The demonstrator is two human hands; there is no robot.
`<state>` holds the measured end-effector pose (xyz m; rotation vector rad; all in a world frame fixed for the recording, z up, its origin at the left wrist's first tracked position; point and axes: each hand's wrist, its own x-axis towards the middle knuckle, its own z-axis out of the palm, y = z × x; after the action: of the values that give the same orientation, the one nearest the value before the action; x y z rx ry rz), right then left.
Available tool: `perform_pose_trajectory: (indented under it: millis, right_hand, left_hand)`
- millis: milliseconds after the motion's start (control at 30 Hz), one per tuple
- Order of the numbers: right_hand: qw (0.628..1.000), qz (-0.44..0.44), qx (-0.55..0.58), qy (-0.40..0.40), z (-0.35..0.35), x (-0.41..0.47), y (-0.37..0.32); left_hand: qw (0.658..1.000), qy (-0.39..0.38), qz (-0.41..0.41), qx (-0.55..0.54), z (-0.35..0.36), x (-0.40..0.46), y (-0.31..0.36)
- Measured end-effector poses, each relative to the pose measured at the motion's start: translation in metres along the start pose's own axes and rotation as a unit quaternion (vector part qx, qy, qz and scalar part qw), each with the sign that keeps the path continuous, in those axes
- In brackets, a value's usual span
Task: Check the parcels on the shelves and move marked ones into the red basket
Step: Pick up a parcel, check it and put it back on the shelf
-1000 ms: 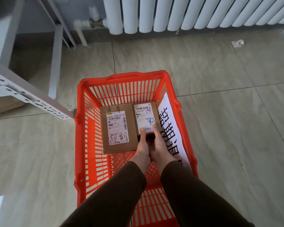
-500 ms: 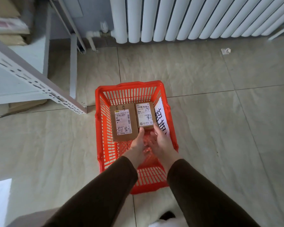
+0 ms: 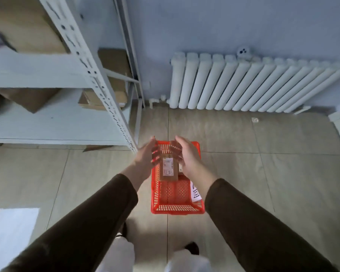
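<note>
The red basket [image 3: 177, 208] stands on the tiled floor below me. Inside it lies a brown parcel [image 3: 168, 167] with a white label and handwritten marks. A second parcel [image 3: 180, 169] beside it is mostly hidden behind my right hand. A white paper sign [image 3: 195, 192] leans on the basket's right wall. My left hand [image 3: 148, 154] and my right hand [image 3: 185, 156] hover high above the basket, fingers relaxed, palms facing each other, holding nothing.
A white metal shelf unit [image 3: 98, 83] stands at the left with cardboard boxes [image 3: 114, 71] on its levels. A white radiator [image 3: 243, 83] lines the back wall. My feet are at the bottom, near the basket's front edge.
I have stood up, so the view rose far above the basket. Both hands let go of the small parcel, which stays in the basket, and lifted away.
</note>
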<state>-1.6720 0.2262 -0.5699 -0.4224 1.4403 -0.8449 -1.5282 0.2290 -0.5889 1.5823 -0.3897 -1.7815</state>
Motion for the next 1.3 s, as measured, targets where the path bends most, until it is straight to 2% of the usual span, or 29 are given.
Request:
perform_pose_trajectory:
  millis: [233, 467, 600, 900, 1067, 1300]
  right_hand:
    - [0.982, -0.149, -0.087, -0.081, 0.149, -0.123, -0.092]
    - [0.963, -0.229, -0.097, -0.100, 0.317, -0.203, -0.112]
    - [0.956, -0.257, -0.112, -0.086, 0.381, -0.219, -0.120]
    - [0.943, -0.281, -0.172, -0.041, 0.445, -0.164, -0.155]
    - [0.954, -0.257, -0.152, 0.004, 0.458, -0.097, -0.189]
    - [0.970, -0.176, -0.156, 0.064, 0.468, -0.018, -0.217]
  left_hand:
    - [0.989, -0.061, 0.129, -0.031, -0.097, -0.127, 0.141]
    - [0.973, -0.093, 0.212, 0.011, -0.253, -0.200, 0.246]
    - [0.968, -0.084, 0.238, 0.020, -0.313, -0.215, 0.292]
    - [0.965, -0.053, 0.251, 0.056, -0.352, -0.154, 0.367]
    - [0.969, -0.043, 0.235, 0.070, -0.344, -0.093, 0.415]
    - [0.981, -0.028, 0.158, 0.111, -0.337, -0.007, 0.452]
